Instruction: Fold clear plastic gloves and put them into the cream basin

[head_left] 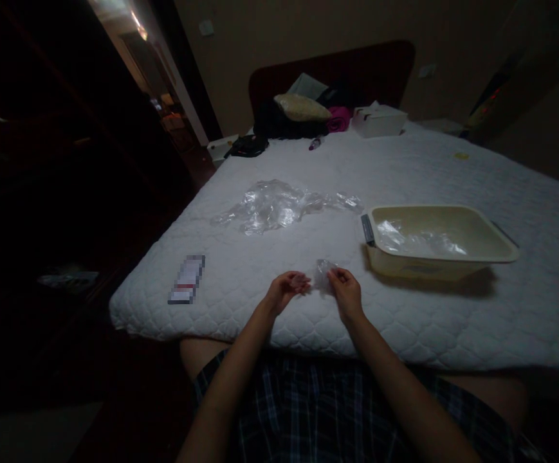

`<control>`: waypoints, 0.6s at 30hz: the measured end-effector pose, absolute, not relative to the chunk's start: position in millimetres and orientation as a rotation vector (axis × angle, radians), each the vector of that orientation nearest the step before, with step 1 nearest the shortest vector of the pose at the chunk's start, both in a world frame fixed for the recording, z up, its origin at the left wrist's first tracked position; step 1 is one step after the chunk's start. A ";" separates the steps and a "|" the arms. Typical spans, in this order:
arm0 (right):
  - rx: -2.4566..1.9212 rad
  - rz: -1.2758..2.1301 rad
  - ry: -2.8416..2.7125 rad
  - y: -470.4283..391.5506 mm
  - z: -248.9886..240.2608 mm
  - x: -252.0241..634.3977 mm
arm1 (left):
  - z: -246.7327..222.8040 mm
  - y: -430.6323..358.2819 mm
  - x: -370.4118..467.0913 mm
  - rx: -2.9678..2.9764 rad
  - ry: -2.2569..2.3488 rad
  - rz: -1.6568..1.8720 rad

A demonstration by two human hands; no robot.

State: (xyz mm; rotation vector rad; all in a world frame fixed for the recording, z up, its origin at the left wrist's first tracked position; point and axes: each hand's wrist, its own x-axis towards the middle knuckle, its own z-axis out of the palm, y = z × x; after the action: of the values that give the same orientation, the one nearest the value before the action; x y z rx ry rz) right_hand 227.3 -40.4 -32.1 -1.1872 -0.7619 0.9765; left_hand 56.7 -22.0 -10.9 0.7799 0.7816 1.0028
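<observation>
A small clear plastic bag is pinched between the thumb and fingers of my right hand, just above the near part of the bed. My left hand is close beside it on the left, palm turned inward and fingers curled around something small and pale that I cannot make out. Farther back lies a loose spread of crumpled clear plastic bags. To the right stands a cream plastic tub with grey handles, and more clear plastic lies inside it.
A white quilted bed spans the view. On its left is a pixelated flat object. Toward the headboard are a cushion, a magenta roll, a white box, a dark bag and a small bottle.
</observation>
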 end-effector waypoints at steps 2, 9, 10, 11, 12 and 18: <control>-1.175 0.981 -0.763 -40.6 -32.8 226.9 | -8.8 -23.5 57.3 0.820 0.789 0.980; -1.176 0.978 -0.847 -42.4 -31.6 224.8 | -5.5 -30.3 65.7 0.847 0.892 0.932; -1.180 0.982 -0.858 -42.5 -31.2 224.2 | -6.8 -31.2 68.4 0.868 0.912 0.940; -1.183 0.987 -0.870 -42.7 -30.7 223.7 | -8.3 -31.8 71.3 0.895 0.930 0.949; -1.184 0.994 -0.881 -43.0 -30.2 223.3 | -10.0 -32.1 74.4 0.925 0.949 0.960; -1.180 1.046 -0.889 -45.4 -26.3 222.4 | -16.8 -29.0 89.8 1.050 1.050 1.061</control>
State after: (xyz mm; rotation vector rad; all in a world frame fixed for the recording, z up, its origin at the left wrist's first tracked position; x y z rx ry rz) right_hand 222.4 -45.4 -26.3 -1.1796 -0.8885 1.0456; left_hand 89.8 -29.0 -16.8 1.0497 1.0500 1.0609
